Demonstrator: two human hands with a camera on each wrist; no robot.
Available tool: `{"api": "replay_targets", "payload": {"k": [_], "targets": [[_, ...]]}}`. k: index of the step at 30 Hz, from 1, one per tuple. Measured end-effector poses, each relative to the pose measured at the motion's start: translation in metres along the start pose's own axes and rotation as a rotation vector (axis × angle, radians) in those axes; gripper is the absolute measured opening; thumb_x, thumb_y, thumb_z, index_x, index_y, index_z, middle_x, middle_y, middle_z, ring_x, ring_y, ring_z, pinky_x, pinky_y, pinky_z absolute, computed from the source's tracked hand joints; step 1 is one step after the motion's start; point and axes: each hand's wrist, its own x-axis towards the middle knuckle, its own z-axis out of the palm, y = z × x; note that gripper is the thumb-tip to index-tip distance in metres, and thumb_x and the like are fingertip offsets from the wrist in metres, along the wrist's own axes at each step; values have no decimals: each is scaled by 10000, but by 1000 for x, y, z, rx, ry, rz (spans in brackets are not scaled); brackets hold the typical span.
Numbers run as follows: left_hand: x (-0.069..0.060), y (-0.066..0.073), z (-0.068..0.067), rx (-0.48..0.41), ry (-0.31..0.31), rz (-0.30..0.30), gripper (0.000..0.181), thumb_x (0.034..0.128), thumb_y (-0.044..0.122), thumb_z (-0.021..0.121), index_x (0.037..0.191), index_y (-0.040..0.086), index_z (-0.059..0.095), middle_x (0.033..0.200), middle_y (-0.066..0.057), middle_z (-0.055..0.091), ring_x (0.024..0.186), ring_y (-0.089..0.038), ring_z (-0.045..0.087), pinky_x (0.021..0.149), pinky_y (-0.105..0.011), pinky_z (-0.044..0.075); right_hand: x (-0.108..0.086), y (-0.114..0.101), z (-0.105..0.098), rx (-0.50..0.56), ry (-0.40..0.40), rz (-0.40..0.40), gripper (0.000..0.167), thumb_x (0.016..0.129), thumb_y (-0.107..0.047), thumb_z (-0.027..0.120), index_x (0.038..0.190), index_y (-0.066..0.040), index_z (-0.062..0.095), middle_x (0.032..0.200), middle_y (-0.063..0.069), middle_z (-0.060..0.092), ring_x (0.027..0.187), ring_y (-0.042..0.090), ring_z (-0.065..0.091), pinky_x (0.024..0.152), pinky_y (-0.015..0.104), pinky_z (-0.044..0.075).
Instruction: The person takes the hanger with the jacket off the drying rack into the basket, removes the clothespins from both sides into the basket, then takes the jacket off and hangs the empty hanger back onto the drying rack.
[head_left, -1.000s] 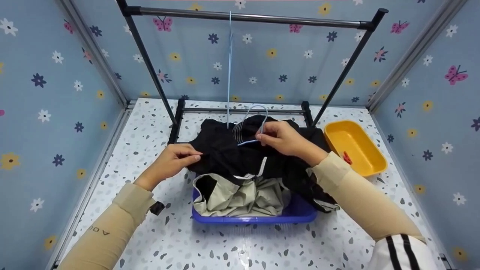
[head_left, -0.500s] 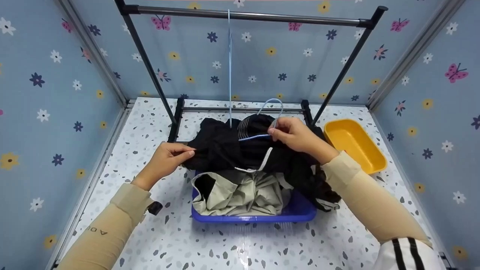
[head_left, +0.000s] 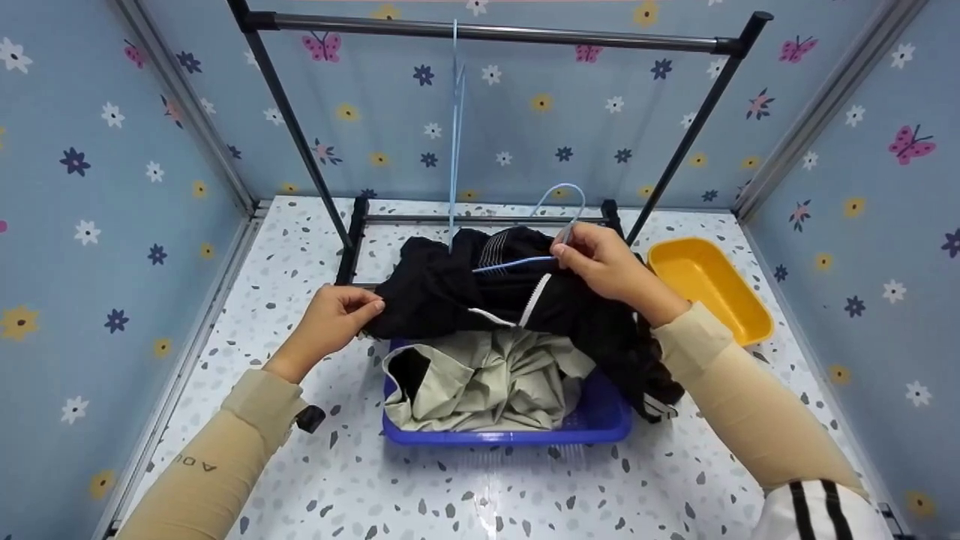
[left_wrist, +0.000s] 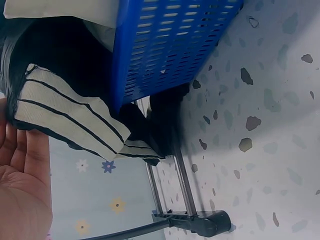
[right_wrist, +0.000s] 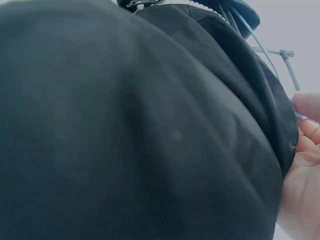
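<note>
A black jacket (head_left: 435,289) with a white zip lies bunched over the back of a blue basket (head_left: 510,437). At its left edge my left hand (head_left: 330,319) pinches the cloth between thumb and fingers. My right hand (head_left: 604,262) pinches a light blue hanger (head_left: 517,263) just below the hook; the hanger's far arm disappears into the jacket. In the left wrist view, the white-striped trim (left_wrist: 70,110) hangs beside my left hand (left_wrist: 22,185). Black cloth (right_wrist: 150,130) fills most of the right wrist view, with my right hand (right_wrist: 302,175) at its edge.
Behind the basket stands a black clothes rack (head_left: 600,37), with another light blue hanger (head_left: 453,150) hooked on its bar. Pale grey-green clothing (head_left: 495,382) fills the basket's front. At the right is a yellow tray (head_left: 709,289). Patterned walls enclose the speckled floor (head_left: 345,480).
My right hand has moved right and away from me with the hanger, whose hook now stands higher. My left hand has shifted slightly left with the jacket's edge. The zip has spread wider.
</note>
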Motion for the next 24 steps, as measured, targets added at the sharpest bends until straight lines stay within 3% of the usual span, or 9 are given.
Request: {"api": "replay_targets", "payload": {"k": [10,16,24], "targets": [[3,-14,5,69,-13,-54,128,1008,35,729,987,-28,838,961,-167,812,734,-13,619,688,-157,494,-1,0,-5,100,75,18,142,1068,30,608,1006,143,667,820,-16,661,712,58,586,685,180,514],[4,-17,7,117,-86,-73,133,995,39,730,1017,-41,834,971,-179,814,743,-65,632,664,-192,506,0,1,-4,192,149,-18,150,1070,57,572,1028,186,635,805,-53,663,699,60,582,674,184,517],[1,-20,7,58,-123,-74,93,968,38,772,996,-22,837,895,-132,795,695,-41,621,637,-199,511,1,-1,-5,273,177,-34,136,1069,78,568,1001,162,652,805,-62,694,675,66,588,652,191,525]]}}
